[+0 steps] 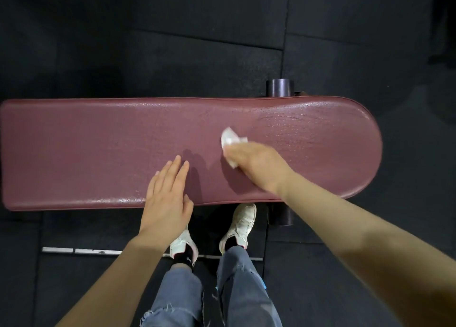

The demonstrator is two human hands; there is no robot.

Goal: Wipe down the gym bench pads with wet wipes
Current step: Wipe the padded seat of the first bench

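On the maroon bench pad [98,141], the right hand [256,164] pressed a crumpled white wet wipe [230,139] against the surface right of centre, grip blurred, while the left hand [165,198] rested flat near the front edge, fingers straight and together.

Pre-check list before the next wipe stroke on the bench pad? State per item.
1. White wet wipe under the right hand: ok, though the grip itself is blurred.
2. Wipe in contact with the maroon bench pad: ok.
3. Left hand flat on the pad's near edge, holding nothing: ok.
4. Stroke path toward the pad's left end free: not ok, the left hand lies close to it.
5. Rounded right end glistens, looks wiped: ok.
6. Left half wiped: cannot tell, looks matte.
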